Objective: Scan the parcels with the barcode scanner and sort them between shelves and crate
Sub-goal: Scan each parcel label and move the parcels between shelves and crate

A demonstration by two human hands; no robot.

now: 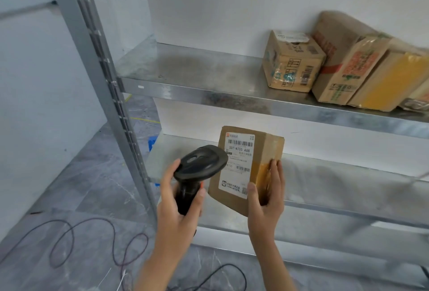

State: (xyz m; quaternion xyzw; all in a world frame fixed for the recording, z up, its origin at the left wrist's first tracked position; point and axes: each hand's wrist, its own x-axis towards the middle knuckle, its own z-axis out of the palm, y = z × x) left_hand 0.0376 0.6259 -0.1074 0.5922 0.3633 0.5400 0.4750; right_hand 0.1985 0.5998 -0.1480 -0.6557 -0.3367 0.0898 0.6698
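Behind the held parcel (246, 165), shelves (209, 95) carry boxes (292, 63).

Metal shelving with cardboard boxes

The upper shelf (185, 70) carries cardboard boxes (336, 63) clustered at its right end; cables (69, 239) lie on the floor (92, 186) left of it.

Black scanner (200, 163), brown parcel (267, 151) (white label (236, 165))
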